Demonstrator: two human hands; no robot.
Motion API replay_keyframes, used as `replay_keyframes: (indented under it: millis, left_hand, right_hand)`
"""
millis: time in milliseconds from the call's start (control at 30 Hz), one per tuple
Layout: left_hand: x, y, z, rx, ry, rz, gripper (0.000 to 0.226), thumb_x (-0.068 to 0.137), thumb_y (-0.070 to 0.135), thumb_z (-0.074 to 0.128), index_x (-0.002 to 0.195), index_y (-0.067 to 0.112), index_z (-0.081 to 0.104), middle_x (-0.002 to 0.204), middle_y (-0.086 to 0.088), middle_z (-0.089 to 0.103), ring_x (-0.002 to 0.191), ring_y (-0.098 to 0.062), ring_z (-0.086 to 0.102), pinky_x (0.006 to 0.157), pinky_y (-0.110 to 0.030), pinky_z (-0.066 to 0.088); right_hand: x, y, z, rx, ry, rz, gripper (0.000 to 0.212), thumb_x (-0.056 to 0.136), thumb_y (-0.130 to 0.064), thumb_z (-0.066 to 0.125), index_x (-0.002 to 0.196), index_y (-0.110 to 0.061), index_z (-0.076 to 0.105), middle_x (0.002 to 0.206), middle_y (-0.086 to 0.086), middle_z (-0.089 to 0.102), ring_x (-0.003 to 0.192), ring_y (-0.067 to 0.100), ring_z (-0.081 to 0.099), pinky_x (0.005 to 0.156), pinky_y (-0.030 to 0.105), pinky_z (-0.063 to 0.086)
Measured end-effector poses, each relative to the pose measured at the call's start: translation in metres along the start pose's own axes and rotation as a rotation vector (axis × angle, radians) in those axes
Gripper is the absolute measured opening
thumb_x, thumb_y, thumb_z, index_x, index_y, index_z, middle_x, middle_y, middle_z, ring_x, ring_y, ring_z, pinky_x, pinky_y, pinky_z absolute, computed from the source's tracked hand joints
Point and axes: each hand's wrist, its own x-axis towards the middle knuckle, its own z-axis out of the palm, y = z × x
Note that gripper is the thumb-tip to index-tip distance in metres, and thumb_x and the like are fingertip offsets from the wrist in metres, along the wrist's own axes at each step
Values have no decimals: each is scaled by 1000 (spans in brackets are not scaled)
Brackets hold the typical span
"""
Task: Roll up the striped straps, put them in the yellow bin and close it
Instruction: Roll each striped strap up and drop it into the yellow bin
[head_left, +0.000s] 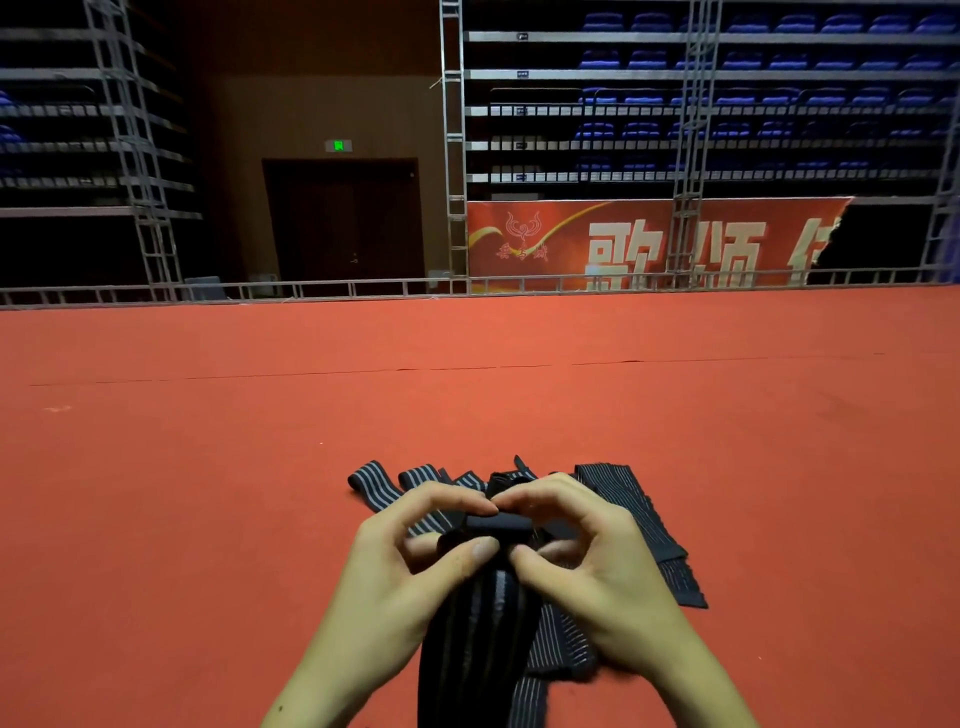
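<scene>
At seven o'clock my left hand (410, 561) pinches the rolled end of a black, grey-striped elastic strap (493, 525); at five o'clock my right hand (587, 551) pinches it too. More striped straps (644, 525) lie fanned on the red carpet floor (208, 467).

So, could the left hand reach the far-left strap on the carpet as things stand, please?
Probably yes: the strap lies flat on the carpet just beyond the left hand, nothing between. But both hands, right hand included, pinch the roll; it must let go first.
</scene>
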Motion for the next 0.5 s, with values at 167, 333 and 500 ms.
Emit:
replay_keyframes:
  millis: [167, 333, 500]
  left_hand:
    - [-3, 1, 0, -18, 136, -57, 24, 87, 37, 89, 104, 23, 80, 107, -5, 82, 104, -18, 78, 92, -33, 59]
    - [-9, -4, -6, -174, 90, -264, 59, 62, 56, 96, 108, 22, 81, 94, -10, 78, 93, -23, 68, 94, -45, 48]
    - [-20, 4, -5, -138, 97, -192, 36, 73, 26, 91, 107, 20, 81, 106, -12, 83, 105, -26, 79, 86, -29, 60]
  right_hand:
    - [4, -5, 6, -20, 31, -80, 46, 82, 13, 71, 103, -27, 77, 109, -4, 74, 105, 22, 72, 77, 25, 56]
    - [-3, -8, 10, -13, 56, -196, 49, 75, 23, 69, 98, -20, 78, 105, -2, 72, 104, 27, 71, 77, 26, 57]
    - [-10, -16, 13, 29, 75, -191, 47, 78, 17, 67, 96, -23, 82, 106, -1, 73, 105, 28, 73, 83, 32, 60]
